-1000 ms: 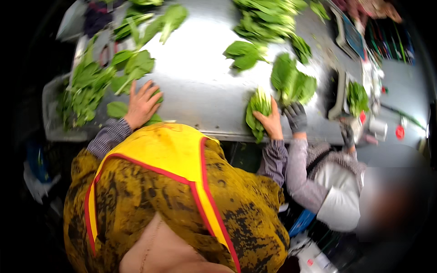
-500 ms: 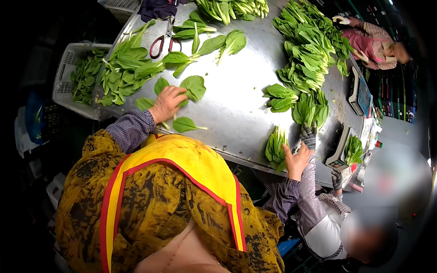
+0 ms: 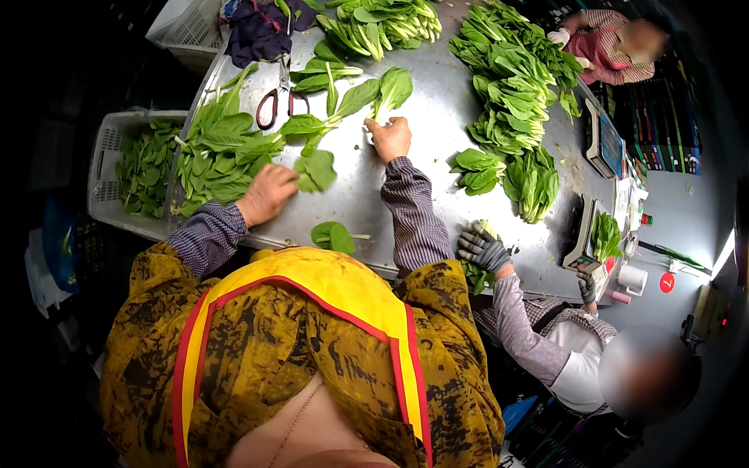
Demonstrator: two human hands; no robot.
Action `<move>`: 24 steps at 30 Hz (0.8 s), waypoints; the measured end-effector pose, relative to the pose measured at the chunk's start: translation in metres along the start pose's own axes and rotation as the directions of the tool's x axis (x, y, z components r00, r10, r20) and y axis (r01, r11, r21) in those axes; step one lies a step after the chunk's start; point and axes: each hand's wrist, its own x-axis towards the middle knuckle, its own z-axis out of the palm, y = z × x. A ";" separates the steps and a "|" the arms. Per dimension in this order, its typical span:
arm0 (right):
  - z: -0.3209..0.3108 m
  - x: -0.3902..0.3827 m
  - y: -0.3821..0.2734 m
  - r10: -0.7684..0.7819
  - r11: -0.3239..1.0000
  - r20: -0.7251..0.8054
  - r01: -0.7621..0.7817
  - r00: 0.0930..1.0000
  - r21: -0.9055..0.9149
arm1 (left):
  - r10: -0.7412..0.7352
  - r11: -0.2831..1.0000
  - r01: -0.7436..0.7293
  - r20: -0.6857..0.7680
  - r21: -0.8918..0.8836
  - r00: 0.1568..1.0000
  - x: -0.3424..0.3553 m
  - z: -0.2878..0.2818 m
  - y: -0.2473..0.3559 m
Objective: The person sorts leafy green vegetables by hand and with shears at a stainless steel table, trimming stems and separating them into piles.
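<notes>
My right hand (image 3: 390, 140) pinches the pale stalk end of a leafy green (image 3: 392, 90) on the metal table. To the left, my left hand (image 3: 269, 193) has its fingers curled, with a loose green leaf (image 3: 316, 171) at their tips. That leaf is slightly blurred and its stem is hidden. Nearer me, by the table edge, lie more loose leaves (image 3: 334, 237). Beyond my left hand spreads a pile of leafy greens (image 3: 222, 148). Red-handled scissors (image 3: 268, 109) rest next to it.
A white crate (image 3: 109, 168) of leaves stands at the table's left edge. Bunched greens (image 3: 511, 86) line the right side. A co-worker's gloved hand (image 3: 484, 248) is on a bunch at the near right. Scales (image 3: 585, 242) and another person (image 3: 616, 47) are farther right.
My right hand has left the bunch at the near right and reached the leafy green at centre. My left hand and its leaf moved nearer me. The co-worker's glove shifted onto that bunch.
</notes>
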 end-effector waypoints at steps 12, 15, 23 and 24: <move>-0.100 -0.096 -0.076 0.146 0.223 0.537 -0.557 0.831 0.800 | -0.448 -0.294 0.419 0.511 -0.859 0.733 0.129 -0.063 0.037; -0.102 -0.112 -0.086 0.045 0.164 0.547 -0.546 0.836 0.822 | -0.354 -0.319 0.388 0.488 -0.865 0.798 0.144 -0.047 0.042; -0.107 -0.119 -0.086 0.027 0.133 0.562 -0.560 0.827 0.818 | -0.385 -0.396 0.386 0.532 -0.833 0.754 0.142 -0.046 0.046; -0.106 -0.120 -0.088 0.044 0.141 0.552 -0.552 0.833 0.822 | -0.437 -0.399 0.366 0.525 -0.841 0.730 0.142 -0.048 0.049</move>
